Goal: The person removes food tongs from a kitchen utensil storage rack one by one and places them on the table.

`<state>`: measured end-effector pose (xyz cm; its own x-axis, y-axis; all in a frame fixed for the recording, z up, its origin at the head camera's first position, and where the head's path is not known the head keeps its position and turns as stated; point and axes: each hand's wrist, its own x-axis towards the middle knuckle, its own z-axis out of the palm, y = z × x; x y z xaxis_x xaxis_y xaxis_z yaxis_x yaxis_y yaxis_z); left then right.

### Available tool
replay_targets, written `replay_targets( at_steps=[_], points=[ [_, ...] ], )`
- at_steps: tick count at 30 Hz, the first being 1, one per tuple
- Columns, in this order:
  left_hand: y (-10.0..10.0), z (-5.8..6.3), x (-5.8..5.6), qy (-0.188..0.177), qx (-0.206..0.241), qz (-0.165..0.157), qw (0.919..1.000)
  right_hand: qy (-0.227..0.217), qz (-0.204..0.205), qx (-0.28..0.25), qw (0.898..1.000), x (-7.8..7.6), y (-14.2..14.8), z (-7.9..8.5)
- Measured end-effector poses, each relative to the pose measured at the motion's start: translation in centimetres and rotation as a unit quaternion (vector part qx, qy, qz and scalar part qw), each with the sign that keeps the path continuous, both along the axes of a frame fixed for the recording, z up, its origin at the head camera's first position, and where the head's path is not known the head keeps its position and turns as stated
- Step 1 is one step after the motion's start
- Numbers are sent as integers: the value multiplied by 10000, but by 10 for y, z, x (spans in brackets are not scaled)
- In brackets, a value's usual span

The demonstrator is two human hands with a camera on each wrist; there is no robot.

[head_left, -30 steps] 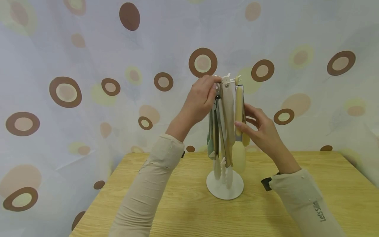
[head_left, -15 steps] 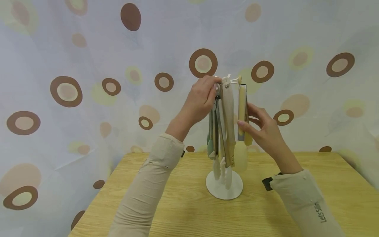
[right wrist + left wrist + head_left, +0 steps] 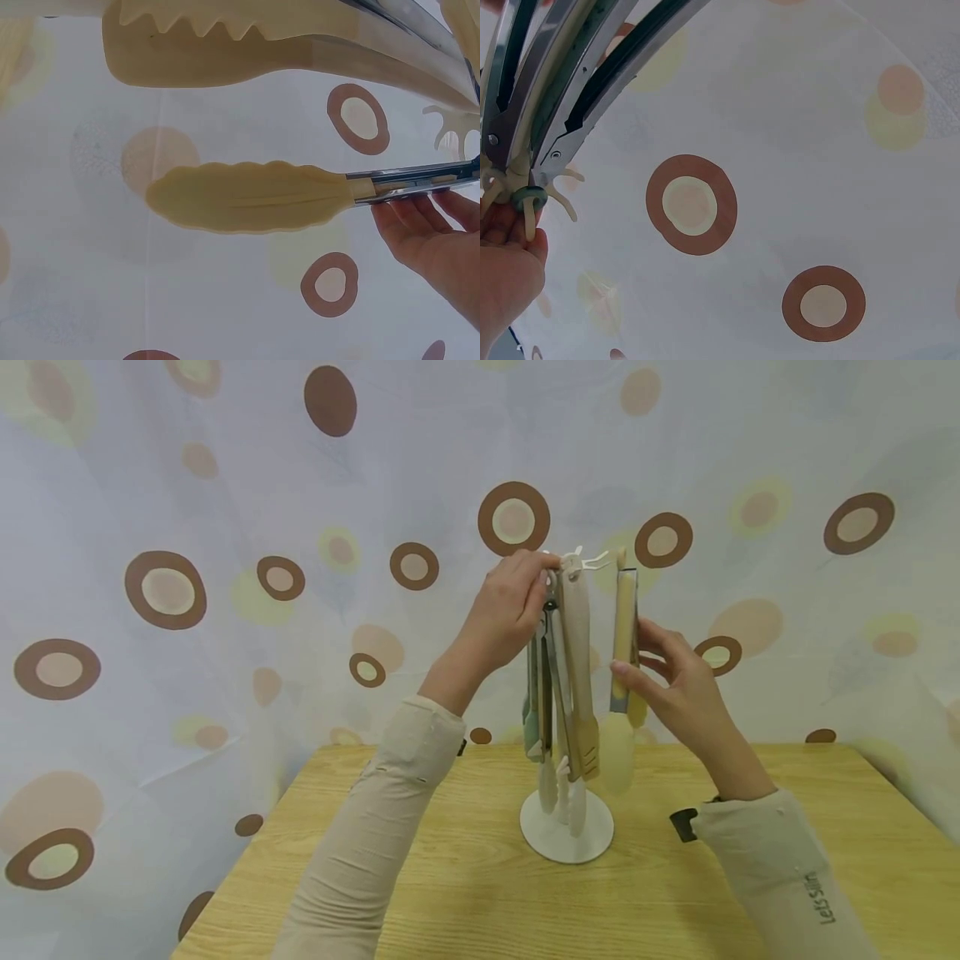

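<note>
Right hand (image 3: pixel 675 689): fingers pinching yellow tongs (image 3: pixel 624 631) by the handle, thumb on the near side, other fingers on the far side. Tongs upright in head view, pale yellow head down, ring at top. Ring sits just beside the tip of a white hook (image 3: pixel 595 562), looks apart from it. Right wrist view: wavy-edged head points away from the hand, fingertips against the metal handle.

Left hand (image 3: pixel 510 606): fingers curled round the top of the white stand (image 3: pixel 566 852), at the hub. Left wrist view: fingertips at the hub, right by the hooks and a green ring (image 3: pixel 529 198).

Tongs with metal handles hang from the stand, close together: green tongs (image 3: pixel 532 727) on the left side, beige tongs (image 3: pixel 577 652) on the right, nearest the yellow pair. Beige ones have a slotted head; toothed edge visible in right wrist view. White heads (image 3: pixel 577 810) hang lowest, above the round base; exact count unclear, they overlap.

Base flat on the wood-grain tabletop (image 3: pixel 450 885). Beige sleeves (image 3: pixel 405 760) on both arms, lettering on the right one, black strap piece (image 3: pixel 683 824) at that cuff. Behind: pale curtain (image 3: pixel 435 452) with brown rings and dots.
</note>
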<state>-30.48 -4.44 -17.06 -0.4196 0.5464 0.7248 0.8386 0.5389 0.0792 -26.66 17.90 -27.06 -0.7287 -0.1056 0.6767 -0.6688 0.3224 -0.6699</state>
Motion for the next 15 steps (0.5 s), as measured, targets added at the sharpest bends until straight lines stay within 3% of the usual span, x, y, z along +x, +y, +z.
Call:
replay_targets(
  at_steps=[15],
  points=[
    [0, 0, -1, -2, 29, -39, 10000, -72, -333, 20, 9994, 5, 16, -3]
  ],
)
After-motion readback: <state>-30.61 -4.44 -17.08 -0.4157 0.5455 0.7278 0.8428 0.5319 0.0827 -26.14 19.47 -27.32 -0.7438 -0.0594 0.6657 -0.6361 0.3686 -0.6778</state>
